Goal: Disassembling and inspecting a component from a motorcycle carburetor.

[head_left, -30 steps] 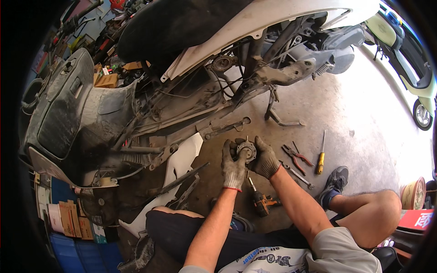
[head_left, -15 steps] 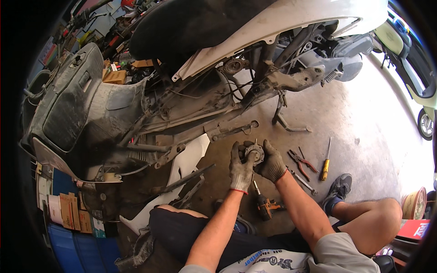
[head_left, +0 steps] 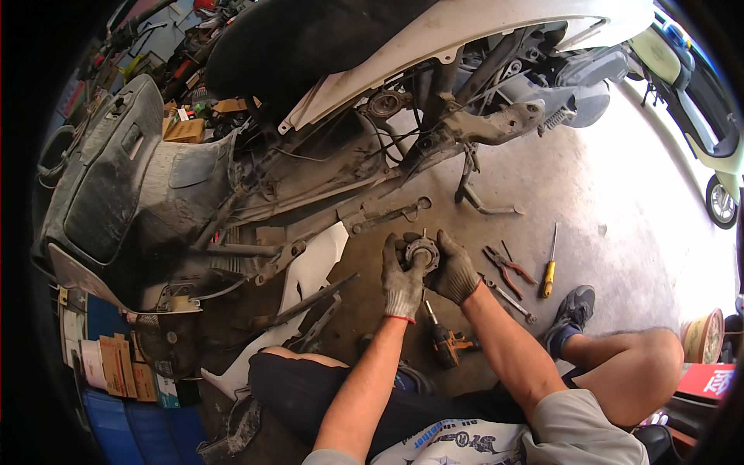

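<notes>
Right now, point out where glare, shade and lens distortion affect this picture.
Head view: glare bleaches the concrete floor at right; head view: the black seat loses detail in shade; head view: straight edges bow toward a blackened rim; head view: the round metal part shows, though its finest details are too small.

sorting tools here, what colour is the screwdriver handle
Yellow; the screwdriver handle shows in the head view.

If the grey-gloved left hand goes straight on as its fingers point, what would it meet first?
Probably the long, dirty grey-brown metal bar just ahead of the left hand; depth is unclear, so the hand might pass above it.
</notes>
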{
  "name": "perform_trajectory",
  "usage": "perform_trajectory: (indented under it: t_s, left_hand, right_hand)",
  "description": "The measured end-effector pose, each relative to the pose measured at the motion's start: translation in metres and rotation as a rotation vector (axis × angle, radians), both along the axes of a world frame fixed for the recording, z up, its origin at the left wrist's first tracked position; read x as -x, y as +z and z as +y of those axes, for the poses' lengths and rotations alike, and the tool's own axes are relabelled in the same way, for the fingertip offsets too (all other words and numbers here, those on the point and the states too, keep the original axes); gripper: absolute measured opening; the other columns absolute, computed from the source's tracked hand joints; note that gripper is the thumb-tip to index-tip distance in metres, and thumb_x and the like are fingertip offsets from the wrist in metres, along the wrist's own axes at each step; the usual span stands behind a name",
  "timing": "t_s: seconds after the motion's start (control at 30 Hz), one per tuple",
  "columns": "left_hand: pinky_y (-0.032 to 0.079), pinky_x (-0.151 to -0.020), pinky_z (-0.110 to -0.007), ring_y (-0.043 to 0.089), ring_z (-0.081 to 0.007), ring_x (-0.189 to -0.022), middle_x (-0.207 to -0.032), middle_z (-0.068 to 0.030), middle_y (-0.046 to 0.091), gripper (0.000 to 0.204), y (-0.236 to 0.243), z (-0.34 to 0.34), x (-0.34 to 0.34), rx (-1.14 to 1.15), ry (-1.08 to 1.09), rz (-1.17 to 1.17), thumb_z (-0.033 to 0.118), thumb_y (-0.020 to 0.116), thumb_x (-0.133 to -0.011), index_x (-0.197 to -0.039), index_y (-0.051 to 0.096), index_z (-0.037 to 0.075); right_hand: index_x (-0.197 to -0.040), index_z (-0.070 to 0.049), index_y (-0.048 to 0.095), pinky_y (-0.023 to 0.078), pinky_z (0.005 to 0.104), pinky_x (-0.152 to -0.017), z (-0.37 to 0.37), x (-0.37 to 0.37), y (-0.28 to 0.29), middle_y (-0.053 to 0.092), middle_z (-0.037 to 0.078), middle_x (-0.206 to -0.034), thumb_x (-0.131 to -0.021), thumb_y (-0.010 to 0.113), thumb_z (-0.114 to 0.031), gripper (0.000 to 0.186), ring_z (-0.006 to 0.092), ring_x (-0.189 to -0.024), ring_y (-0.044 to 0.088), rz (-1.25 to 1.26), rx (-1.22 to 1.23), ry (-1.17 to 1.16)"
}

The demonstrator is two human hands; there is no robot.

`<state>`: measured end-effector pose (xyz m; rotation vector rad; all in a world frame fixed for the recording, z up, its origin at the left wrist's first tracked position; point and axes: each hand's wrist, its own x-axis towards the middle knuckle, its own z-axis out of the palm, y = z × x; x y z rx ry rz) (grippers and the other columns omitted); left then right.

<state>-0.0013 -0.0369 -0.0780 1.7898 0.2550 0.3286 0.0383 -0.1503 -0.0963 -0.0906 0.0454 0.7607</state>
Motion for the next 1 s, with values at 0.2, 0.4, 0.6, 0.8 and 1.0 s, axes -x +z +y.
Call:
perform_trajectory:
  t_s: [0.2,0.4,0.6,0.8,1.0]
  left_hand:
    - [0.053,-0.085,-0.034,0.063,-0.022,-0.096,-0.109,-0.0137,0.061,0.071,0.008,-0.003,0.001,-0.045,0.001,0.032,0.01,0.07,-0.085,-0.143,0.032,-0.003]
    - [0.053,-0.085,-0.033,0.062,-0.0218,-0.097,-0.11,-0.013,0.06,0.07,0.001,0.0,0.0,-0.028,-0.008,0.017,0.01,0.07,-0.085,-0.143,0.032,-0.002]
    - [0.053,-0.084,-0.032,0.062,-0.0201,-0.096,-0.109,-0.0116,0.06,0.071,-0.005,-0.001,-0.001,0.062,-0.004,0.019,0.008,0.07,-0.085,-0.143,0.032,-0.002]
    - [0.053,-0.084,-0.03,0.061,-0.0186,-0.095,-0.108,-0.0101,0.06,0.07,-0.007,-0.002,-0.003,0.191,-0.022,0.002,0.008,0.071,-0.085,-0.143,0.033,-0.002]
    - [0.053,-0.085,-0.032,0.062,-0.0197,-0.095,-0.108,-0.011,0.06,0.07,-0.009,-0.001,-0.003,0.061,0.008,0.027,0.008,0.071,-0.084,-0.143,0.034,-0.002]
  right_hand:
    - [-0.137,-0.002,0.048,0.038,0.0479,-0.109,0.0,0.0,0.0,0.056,0.014,-0.136,-0.1,0.038,-0.05,0.061,0.0293,-0.122,0.054,0.019,0.013,-0.001]
    - [-0.137,-0.001,0.048,0.038,0.0479,-0.109,0.001,0.0,-0.002,0.055,0.014,-0.136,-0.1,0.038,-0.05,0.062,0.0292,-0.122,0.054,0.044,0.011,-0.001]
    - [-0.135,0.001,0.049,0.039,0.0467,-0.109,0.0,-0.001,-0.002,0.056,0.017,-0.134,-0.099,0.041,-0.05,0.063,0.0304,-0.121,0.055,0.04,-0.032,-0.001]
    - [-0.135,0.001,0.048,0.038,0.0471,-0.109,-0.001,-0.002,-0.002,0.056,0.017,-0.134,-0.099,0.041,-0.05,0.063,0.0309,-0.121,0.055,0.03,-0.029,-0.008]
    - [-0.138,0.0,0.046,0.037,0.0485,-0.11,0.001,-0.002,-0.009,0.055,0.015,-0.136,-0.099,0.041,-0.051,0.064,0.0297,-0.123,0.054,0.027,-0.026,0.005]
